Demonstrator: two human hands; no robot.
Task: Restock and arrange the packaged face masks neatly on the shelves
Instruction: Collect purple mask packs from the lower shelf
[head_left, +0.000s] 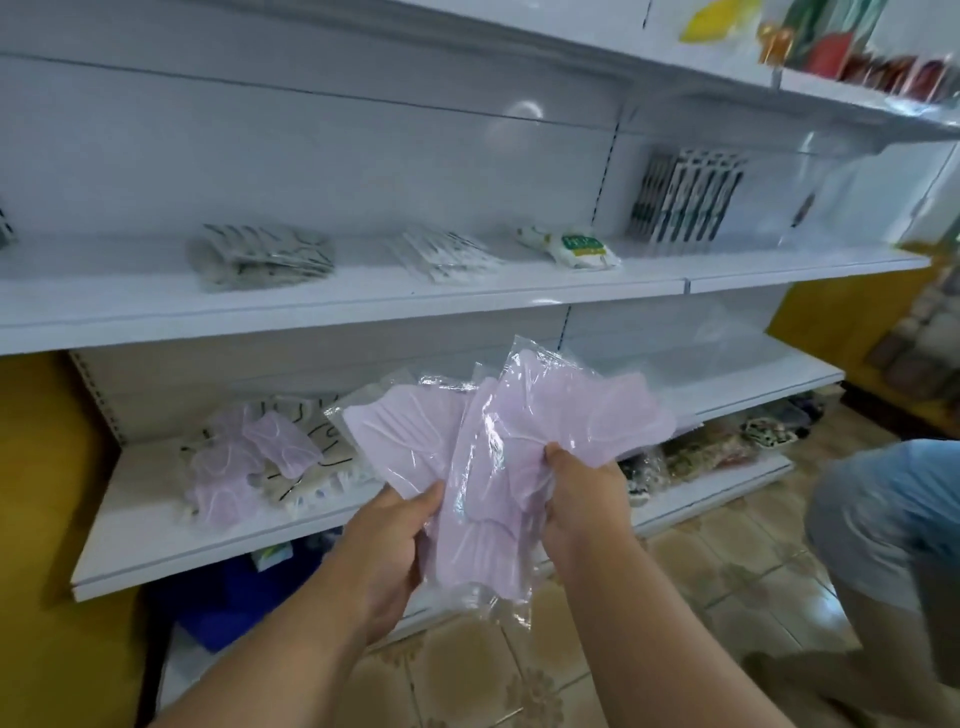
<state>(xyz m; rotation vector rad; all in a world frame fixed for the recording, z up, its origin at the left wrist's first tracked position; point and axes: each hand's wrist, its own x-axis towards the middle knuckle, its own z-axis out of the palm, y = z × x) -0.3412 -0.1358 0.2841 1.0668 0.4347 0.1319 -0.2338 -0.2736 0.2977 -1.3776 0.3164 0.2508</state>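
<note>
White shelf (332, 525) ahead-left of hands; left hand (387, 551), right hand (582, 493) both grip fanned masks (498, 457) (long axis slanting up-right); shelved pile (249, 462) nearer left.

No text can be read. The green label on the white packet (576, 248), near the right end of the middle shelf (337, 304), is too blurred to make out.

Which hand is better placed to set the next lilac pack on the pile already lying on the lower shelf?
Probably the left hand: it grips the held lilac packs on the side nearer the shelved lilac pile, down-left. The right hand would have to cross over.
</note>
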